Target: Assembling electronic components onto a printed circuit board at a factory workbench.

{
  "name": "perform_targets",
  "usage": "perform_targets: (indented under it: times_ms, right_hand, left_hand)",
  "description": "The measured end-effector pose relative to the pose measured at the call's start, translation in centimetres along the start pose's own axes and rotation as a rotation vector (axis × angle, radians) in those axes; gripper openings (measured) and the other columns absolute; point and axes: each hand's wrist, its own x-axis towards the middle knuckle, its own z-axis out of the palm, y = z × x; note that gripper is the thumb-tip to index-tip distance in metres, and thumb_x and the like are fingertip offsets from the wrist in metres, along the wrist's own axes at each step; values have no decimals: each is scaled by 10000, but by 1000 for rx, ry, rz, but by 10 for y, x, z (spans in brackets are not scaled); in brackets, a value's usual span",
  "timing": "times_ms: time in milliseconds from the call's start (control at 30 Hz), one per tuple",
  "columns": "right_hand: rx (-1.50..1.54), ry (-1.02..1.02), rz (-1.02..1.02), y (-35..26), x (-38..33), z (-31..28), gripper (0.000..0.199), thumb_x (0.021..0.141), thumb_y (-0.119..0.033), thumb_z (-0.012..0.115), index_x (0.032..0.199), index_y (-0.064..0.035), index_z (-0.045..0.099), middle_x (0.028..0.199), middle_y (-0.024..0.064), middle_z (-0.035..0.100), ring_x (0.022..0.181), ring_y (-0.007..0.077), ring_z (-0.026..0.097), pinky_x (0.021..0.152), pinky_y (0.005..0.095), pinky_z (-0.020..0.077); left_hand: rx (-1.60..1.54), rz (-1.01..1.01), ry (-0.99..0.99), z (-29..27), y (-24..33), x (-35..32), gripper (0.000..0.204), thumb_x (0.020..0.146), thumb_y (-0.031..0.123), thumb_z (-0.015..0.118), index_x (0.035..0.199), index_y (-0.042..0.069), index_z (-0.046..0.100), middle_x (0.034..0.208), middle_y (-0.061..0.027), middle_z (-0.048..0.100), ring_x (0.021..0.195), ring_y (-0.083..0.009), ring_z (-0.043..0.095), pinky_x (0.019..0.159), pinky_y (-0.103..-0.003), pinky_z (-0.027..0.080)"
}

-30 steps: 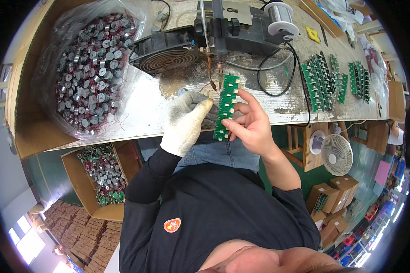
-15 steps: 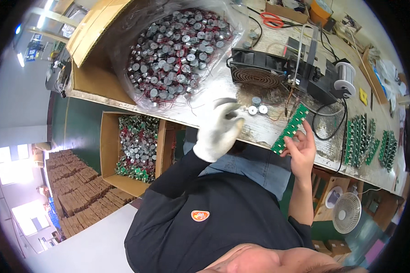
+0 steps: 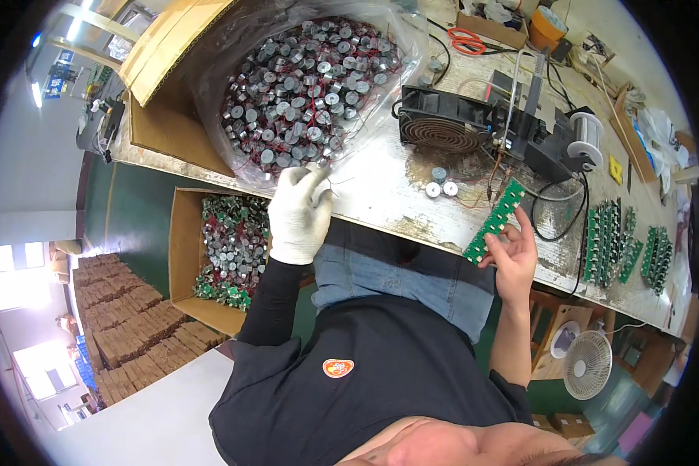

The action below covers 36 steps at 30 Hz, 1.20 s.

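My bare right hand (image 3: 512, 252) grips a long green circuit board strip (image 3: 495, 221) by its lower part, thumb on top, tilted over the table's front edge. My left hand (image 3: 299, 217), in a white glove, is at the near edge of a clear plastic bag (image 3: 365, 144). Its fingers are curled together beside a heap of small round metal parts with red wires (image 3: 303, 93); what is between the fingertips is hidden. Three loose round parts (image 3: 440, 185) sit on the table between my hands, near a soldering fixture (image 3: 503, 151).
A black fan (image 3: 443, 124) and a solder wire spool (image 3: 585, 140) stand at the back. Rows of green boards (image 3: 604, 241) lie on the right. Below the table's left edge, a carton (image 3: 182, 256) holds wired parts and small green boards. A white fan (image 3: 588, 365) stands lower right.
My left hand has moved left from beside the loose round parts to the bag's near edge, and its fingers have drawn together. The right hand and the board have barely moved.
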Motion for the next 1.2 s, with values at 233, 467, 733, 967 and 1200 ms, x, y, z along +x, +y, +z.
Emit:
perform_targets:
  times_ms: [233,467,733,967,1200]
  right_hand:
    - [30,-26,-8,1,-1,-1,664,846,68,605,1414,37,262,974,140,601,648,117,604,487,227,529]
    - [36,-17,5,0,-2,-2,659,842,70,610,1405,39,270,969,140,583,658,129,608,482,232,515]
    - [69,-53,16,1,1,-2,665,845,57,618,1408,46,264,975,154,584,665,136,616,474,240,508]
    - [59,-48,17,-1,0,-2,655,845,61,612,1401,50,266,978,155,582,654,135,614,479,240,509]
    - [78,-59,27,-1,0,-3,662,846,56,615,1403,49,259,971,157,585,654,137,616,482,239,508]
  left_hand:
    - [30,114,37,16,-8,-1,164,745,74,735,904,68,700,893,-93,593,704,-231,615,625,-299,496]
    - [-48,241,52,25,11,5,215,707,57,740,909,118,701,985,-91,622,758,-220,635,652,-291,507]
    - [-281,159,-158,46,13,6,255,767,-8,643,1020,24,656,974,-123,674,865,-276,662,763,-322,522]
    - [-160,347,-101,43,5,11,283,784,-23,639,1062,29,650,1028,-129,664,905,-275,661,772,-309,523]
    - [158,519,-225,15,13,28,282,814,30,604,1090,85,625,945,-93,614,762,-262,630,646,-338,518]
